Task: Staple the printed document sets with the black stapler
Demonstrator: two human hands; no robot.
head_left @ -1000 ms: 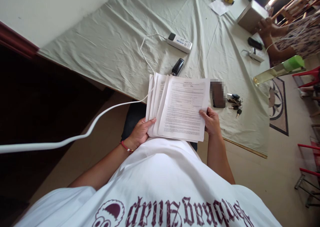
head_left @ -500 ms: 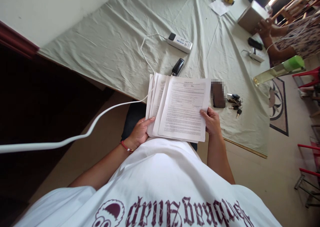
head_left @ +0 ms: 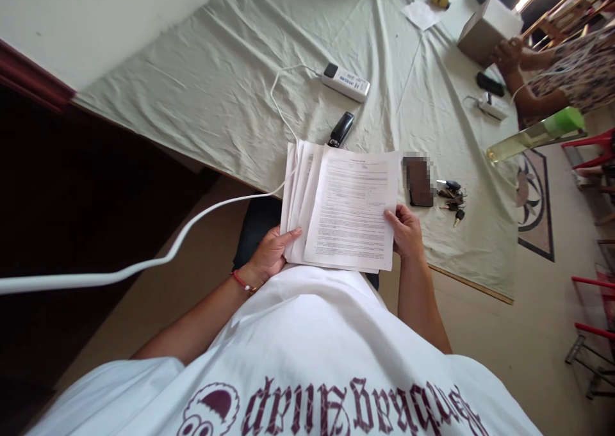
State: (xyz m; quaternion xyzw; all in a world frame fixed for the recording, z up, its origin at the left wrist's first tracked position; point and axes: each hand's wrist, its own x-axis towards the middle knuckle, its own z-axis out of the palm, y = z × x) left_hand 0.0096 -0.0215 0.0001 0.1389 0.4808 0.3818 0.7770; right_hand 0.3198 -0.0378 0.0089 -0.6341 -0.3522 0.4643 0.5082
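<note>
- Centrally, a fanned stack of printed papers (head_left: 353,212), held between two hands over the near edge of the cloth-covered bench (head_left: 206,90).
- Left hand (head_left: 270,253): fingers closed on the left margin of the papers, thumb on top.
- Right hand (head_left: 407,232): fingers closed on the right margin of the papers, thumb uppermost; how many sheets they grip cannot be told.
- Stapler (head_left: 341,129): just beyond the far edge of the papers.
- Power strip (head_left: 346,82): farther beyond the papers; its white cable (head_left: 192,223) crosses their far left corner.
- Phone (head_left: 419,186), partly pixelated: just right of the papers.
- Keys (head_left: 451,198): farther right of the papers.
</note>
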